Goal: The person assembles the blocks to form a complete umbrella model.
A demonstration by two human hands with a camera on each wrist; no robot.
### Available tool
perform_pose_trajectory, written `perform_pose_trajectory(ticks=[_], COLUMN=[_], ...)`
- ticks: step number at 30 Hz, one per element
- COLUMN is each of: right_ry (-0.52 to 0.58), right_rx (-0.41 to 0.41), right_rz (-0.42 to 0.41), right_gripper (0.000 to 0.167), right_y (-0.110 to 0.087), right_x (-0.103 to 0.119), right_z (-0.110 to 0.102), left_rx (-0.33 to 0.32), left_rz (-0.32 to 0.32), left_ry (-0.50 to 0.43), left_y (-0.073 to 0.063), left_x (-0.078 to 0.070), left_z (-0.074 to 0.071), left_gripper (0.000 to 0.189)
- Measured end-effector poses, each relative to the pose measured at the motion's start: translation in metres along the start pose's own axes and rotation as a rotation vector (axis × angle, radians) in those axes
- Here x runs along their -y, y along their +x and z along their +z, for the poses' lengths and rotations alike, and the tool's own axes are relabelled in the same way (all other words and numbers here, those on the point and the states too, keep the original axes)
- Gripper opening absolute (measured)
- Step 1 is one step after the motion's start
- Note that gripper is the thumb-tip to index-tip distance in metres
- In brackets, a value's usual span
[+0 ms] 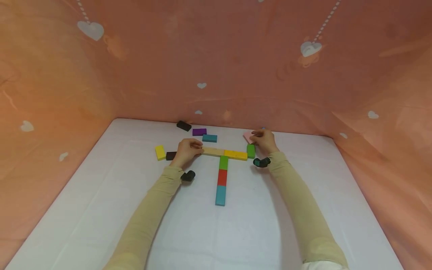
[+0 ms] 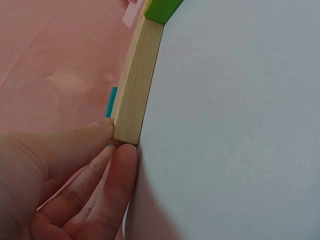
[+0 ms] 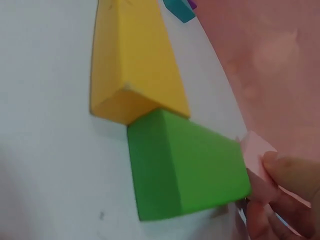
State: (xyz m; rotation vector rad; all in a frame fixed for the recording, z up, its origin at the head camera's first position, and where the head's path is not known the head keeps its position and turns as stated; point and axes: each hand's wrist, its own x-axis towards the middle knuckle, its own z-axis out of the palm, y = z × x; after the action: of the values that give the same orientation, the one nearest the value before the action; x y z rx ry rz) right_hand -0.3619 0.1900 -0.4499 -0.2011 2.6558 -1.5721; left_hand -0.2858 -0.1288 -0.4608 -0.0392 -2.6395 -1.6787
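Note:
My left hand (image 1: 187,152) has thumb and forefinger on the left end of a natural wood block (image 1: 213,152), the thumb at its side and the forefinger by its end face. My right hand (image 1: 264,140) pinches a pink block (image 3: 256,150) between thumb and fingers, just behind a green block (image 3: 190,165). That green block lies crosswise against the end of a yellow-orange block (image 1: 236,155), which continues the row from the wood block. Below the row, a green block (image 1: 224,162), a red block (image 1: 222,177) and a blue block (image 1: 220,195) run toward me in a line.
Behind the row lie a black block (image 1: 183,126), a purple block (image 1: 199,132) and a teal block (image 1: 210,138). Left of my left hand are a yellow block (image 1: 160,153) and a dark block (image 1: 171,156). Pink cloth (image 1: 216,67) walls the white table (image 1: 253,232).

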Motion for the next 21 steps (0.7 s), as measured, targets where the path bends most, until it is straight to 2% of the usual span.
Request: perform_pose_trajectory(ticks=[7,14,21], right_ry=[-0.084,-0.025,-0.013], right_rx=[0.034,0.12,0.146], right_rz=[0.02,0.06,0.04], right_gripper=[0.029,0.031,0.03], right_y=[-0.001,-0.006,-0.006], right_x=[-0.003,-0.001,-0.005], right_z=[-0.007,-0.013,-0.016], left_rx=[-0.004,-0.004,-0.007], left_rz=[0.001,-0.031,-0.031], left_ry=[0.019,-0.061,-0.047], left_y=[0.001,0.0,0.0], left_x=[0.0,-0.001,-0.001], left_z=[0.002,0.003,0.003], left_gripper=[0.021,0.021,0.022])
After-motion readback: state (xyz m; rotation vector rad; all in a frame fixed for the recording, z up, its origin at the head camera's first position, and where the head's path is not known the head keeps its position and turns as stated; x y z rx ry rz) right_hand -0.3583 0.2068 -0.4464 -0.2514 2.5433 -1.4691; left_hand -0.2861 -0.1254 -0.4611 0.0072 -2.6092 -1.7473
